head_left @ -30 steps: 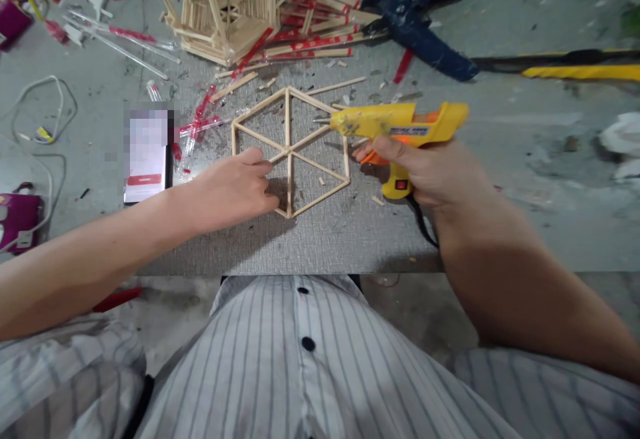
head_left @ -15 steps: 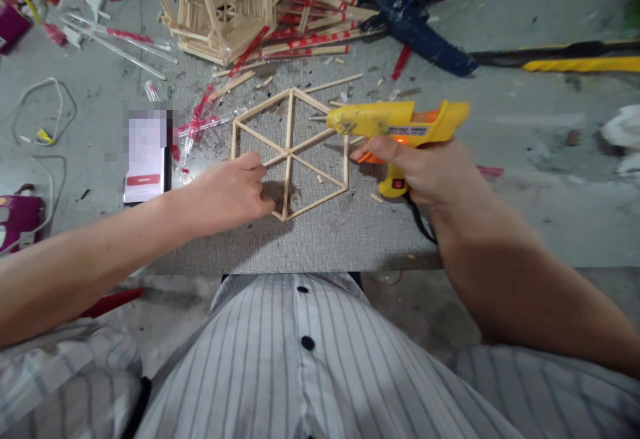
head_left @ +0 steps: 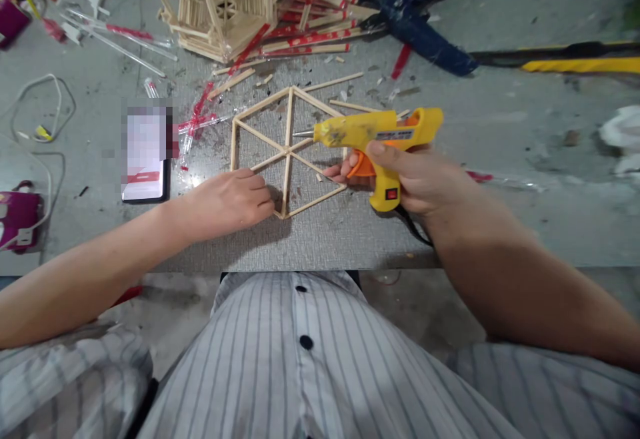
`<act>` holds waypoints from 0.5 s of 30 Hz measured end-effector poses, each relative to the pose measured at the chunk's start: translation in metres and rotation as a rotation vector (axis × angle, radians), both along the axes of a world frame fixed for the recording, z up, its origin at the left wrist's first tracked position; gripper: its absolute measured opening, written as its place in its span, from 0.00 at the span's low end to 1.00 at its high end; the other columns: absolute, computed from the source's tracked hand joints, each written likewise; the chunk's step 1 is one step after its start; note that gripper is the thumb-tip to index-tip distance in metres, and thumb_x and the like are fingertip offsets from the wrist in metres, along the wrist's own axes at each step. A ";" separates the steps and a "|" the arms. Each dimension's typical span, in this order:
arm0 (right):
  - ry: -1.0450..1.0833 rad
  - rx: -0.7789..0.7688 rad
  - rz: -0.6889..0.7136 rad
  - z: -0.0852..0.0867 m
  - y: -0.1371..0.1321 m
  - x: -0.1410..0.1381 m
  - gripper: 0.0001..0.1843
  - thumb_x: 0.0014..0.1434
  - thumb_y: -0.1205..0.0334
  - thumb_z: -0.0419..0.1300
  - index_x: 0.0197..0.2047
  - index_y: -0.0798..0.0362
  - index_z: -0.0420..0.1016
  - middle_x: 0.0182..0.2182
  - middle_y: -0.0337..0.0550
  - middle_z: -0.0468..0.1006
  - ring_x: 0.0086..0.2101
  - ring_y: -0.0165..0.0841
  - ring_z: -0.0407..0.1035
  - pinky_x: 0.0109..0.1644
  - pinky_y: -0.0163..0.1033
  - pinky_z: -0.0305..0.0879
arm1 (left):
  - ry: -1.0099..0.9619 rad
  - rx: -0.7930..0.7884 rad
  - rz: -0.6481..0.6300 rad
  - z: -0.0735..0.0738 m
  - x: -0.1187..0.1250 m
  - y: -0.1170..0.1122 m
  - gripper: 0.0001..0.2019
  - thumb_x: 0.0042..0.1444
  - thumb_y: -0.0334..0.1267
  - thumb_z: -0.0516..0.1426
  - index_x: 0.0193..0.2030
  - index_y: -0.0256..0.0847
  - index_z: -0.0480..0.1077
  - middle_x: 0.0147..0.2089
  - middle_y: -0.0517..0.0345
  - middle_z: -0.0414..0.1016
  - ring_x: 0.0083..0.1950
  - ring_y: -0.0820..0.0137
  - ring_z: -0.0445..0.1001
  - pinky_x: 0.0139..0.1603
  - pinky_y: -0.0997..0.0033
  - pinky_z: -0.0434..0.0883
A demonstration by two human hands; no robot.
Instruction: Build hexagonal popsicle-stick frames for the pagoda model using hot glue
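A six-sided frame of thin wooden sticks, with spokes meeting at its centre, lies flat on the table. My left hand is closed over its lower-left side, fingers curled down; the fingertips are hidden. A yellow hot glue gun is gripped in my right hand, nozzle pointing left above the frame, a little up and right of the hub. Fingers of that hand reach around the orange trigger, close to the frame's right side. Whether the nozzle touches a stick, I cannot tell.
Behind the frame stands a wooden stick structure, beside red-wrapped chopsticks. Dark blue cutters lie at the back right. On the left are a phone and a white cable. The table's front edge is close to my body.
The glue gun has moved left and slightly down, bringing its nozzle nearer the hub. My left hand has shifted slightly and stays on the frame's lower-left side.
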State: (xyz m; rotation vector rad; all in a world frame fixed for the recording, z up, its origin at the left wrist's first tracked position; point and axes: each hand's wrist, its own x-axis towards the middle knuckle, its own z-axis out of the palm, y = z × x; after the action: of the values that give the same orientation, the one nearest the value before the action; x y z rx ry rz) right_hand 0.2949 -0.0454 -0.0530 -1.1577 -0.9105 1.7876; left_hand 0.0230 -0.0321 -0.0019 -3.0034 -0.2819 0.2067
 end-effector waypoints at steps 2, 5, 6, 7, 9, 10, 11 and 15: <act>-0.009 0.016 0.011 -0.002 0.001 0.001 0.25 0.38 0.40 0.75 0.26 0.54 0.78 0.26 0.41 0.80 0.38 0.37 0.80 0.41 0.34 0.77 | 0.030 -0.019 0.008 0.000 0.000 0.000 0.10 0.62 0.25 0.53 0.32 0.39 0.72 0.34 0.58 0.78 0.35 0.69 0.73 0.39 0.68 0.65; -0.030 0.030 0.031 -0.003 0.002 0.001 0.24 0.41 0.40 0.75 0.26 0.53 0.78 0.27 0.42 0.81 0.38 0.37 0.80 0.42 0.36 0.76 | 0.064 -0.040 0.016 0.001 0.001 0.000 0.11 0.63 0.25 0.52 0.33 0.39 0.73 0.35 0.57 0.78 0.36 0.69 0.74 0.40 0.68 0.66; -0.036 0.028 0.035 -0.003 0.002 0.001 0.23 0.41 0.40 0.74 0.26 0.53 0.79 0.28 0.43 0.81 0.38 0.38 0.80 0.42 0.36 0.76 | 0.063 -0.044 0.016 0.001 0.001 0.000 0.11 0.63 0.25 0.52 0.33 0.39 0.73 0.35 0.57 0.78 0.36 0.69 0.74 0.40 0.68 0.67; -0.041 0.027 0.029 -0.003 0.002 0.001 0.23 0.42 0.41 0.74 0.26 0.52 0.79 0.28 0.43 0.81 0.38 0.38 0.80 0.42 0.36 0.76 | 0.061 -0.050 0.018 0.002 0.001 0.000 0.11 0.63 0.25 0.52 0.33 0.39 0.73 0.35 0.56 0.78 0.36 0.68 0.74 0.40 0.67 0.67; -0.051 0.019 0.010 -0.002 0.001 0.000 0.23 0.41 0.40 0.75 0.26 0.52 0.79 0.28 0.43 0.81 0.38 0.38 0.80 0.43 0.38 0.76 | 0.060 -0.068 0.032 0.002 0.001 0.000 0.12 0.63 0.25 0.52 0.33 0.38 0.73 0.35 0.55 0.78 0.36 0.68 0.74 0.40 0.67 0.68; -0.057 0.014 0.000 -0.001 0.001 -0.001 0.23 0.39 0.40 0.75 0.25 0.51 0.79 0.27 0.43 0.81 0.38 0.39 0.80 0.44 0.40 0.76 | 0.063 -0.080 0.046 0.002 0.000 0.000 0.11 0.63 0.25 0.51 0.34 0.38 0.73 0.35 0.55 0.78 0.37 0.68 0.74 0.40 0.67 0.68; -0.063 0.008 -0.008 0.000 0.001 -0.002 0.24 0.37 0.40 0.76 0.25 0.51 0.79 0.27 0.43 0.81 0.38 0.40 0.80 0.45 0.41 0.77 | 0.066 -0.094 0.064 0.002 0.000 0.000 0.11 0.63 0.26 0.51 0.35 0.39 0.73 0.36 0.54 0.79 0.37 0.68 0.74 0.40 0.67 0.67; -0.059 -0.004 -0.028 0.003 0.000 -0.005 0.26 0.32 0.39 0.77 0.23 0.51 0.78 0.25 0.41 0.80 0.36 0.40 0.80 0.48 0.46 0.77 | 0.007 -0.160 0.137 0.000 -0.003 -0.001 0.11 0.63 0.27 0.51 0.44 0.38 0.74 0.41 0.52 0.80 0.40 0.66 0.74 0.42 0.67 0.67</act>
State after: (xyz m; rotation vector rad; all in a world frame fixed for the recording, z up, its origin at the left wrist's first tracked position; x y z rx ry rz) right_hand 0.2898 -0.0459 -0.0501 -1.2261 -0.9212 1.7416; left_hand 0.0195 -0.0333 -0.0016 -3.1419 -0.4933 0.2645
